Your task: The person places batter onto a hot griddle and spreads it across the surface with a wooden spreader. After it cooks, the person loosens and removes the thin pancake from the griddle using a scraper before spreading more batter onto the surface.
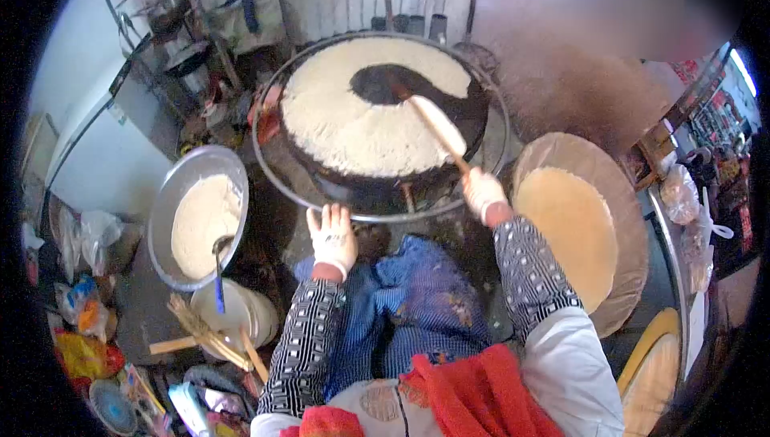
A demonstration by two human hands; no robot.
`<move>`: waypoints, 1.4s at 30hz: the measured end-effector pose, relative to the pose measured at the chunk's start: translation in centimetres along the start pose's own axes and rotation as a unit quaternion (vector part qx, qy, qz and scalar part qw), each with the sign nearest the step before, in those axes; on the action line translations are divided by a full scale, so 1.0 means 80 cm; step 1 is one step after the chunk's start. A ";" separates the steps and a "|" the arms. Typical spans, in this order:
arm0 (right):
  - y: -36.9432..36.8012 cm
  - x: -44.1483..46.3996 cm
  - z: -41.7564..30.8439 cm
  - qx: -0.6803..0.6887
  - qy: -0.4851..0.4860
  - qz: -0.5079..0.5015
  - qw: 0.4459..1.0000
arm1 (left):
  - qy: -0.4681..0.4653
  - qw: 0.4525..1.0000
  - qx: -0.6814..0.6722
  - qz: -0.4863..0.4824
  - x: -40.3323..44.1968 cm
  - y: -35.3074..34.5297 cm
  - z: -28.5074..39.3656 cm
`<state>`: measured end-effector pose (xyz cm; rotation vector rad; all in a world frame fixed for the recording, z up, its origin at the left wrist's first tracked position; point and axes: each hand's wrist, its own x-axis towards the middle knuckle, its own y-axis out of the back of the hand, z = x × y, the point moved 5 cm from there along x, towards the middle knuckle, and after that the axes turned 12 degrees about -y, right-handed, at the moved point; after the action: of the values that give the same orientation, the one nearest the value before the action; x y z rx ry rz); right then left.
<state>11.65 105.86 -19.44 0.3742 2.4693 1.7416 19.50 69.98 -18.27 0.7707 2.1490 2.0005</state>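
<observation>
My right hand, in a white glove, is closed around the handle of a wooden batter spreader, whose long side is coated in pale batter. The spreader lies over a big round dark griddle. Pale batter covers most of the griddle in a wide curve, leaving a dark patch near the middle and toward the right. My left hand, gloved too, is flat with its fingers apart at the near edge of the metal ring around the griddle. It holds nothing.
On the left, a metal basin of batter holds a blue-handled ladle. Below it stands a white bucket with sticks and a brush across it. A large round flatbread rests on a cloth-lined round tray at right. A white cabinet stands left.
</observation>
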 end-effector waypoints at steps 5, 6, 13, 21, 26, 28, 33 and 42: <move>0.046 -0.042 -0.007 -0.035 -0.049 -0.090 0.994 | 0.042 0.998 -0.034 -0.041 0.002 0.019 -0.005; 0.049 -0.024 0.011 -0.017 -0.087 -0.074 0.993 | 0.047 0.996 -0.041 -0.062 0.003 0.031 -0.004; 0.039 -0.020 0.027 0.026 -0.022 -0.076 0.996 | 0.092 0.988 -0.039 -0.117 0.008 0.027 -0.019; 0.099 -0.077 -0.013 -0.025 0.069 -0.028 0.997 | 0.029 0.997 -0.059 -0.044 0.036 0.051 0.059; 0.068 -0.032 0.044 0.017 -0.054 -0.007 0.998 | -0.082 0.994 -0.074 0.027 0.009 0.029 0.166; 0.084 -0.042 0.026 0.022 -0.036 -0.056 0.998 | -0.094 0.994 -0.037 0.037 0.002 0.010 0.156; 0.036 -0.040 0.031 -0.064 -0.048 -0.067 0.995 | -0.068 0.997 0.025 -0.025 -0.009 0.003 0.115; 0.003 -0.064 0.031 -0.006 0.061 0.019 0.998 | -0.021 0.998 -0.042 -0.037 -0.015 -0.007 0.090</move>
<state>17.18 106.87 -20.34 0.3259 2.5491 1.8464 23.33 76.00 -20.03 0.7049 2.0262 2.0046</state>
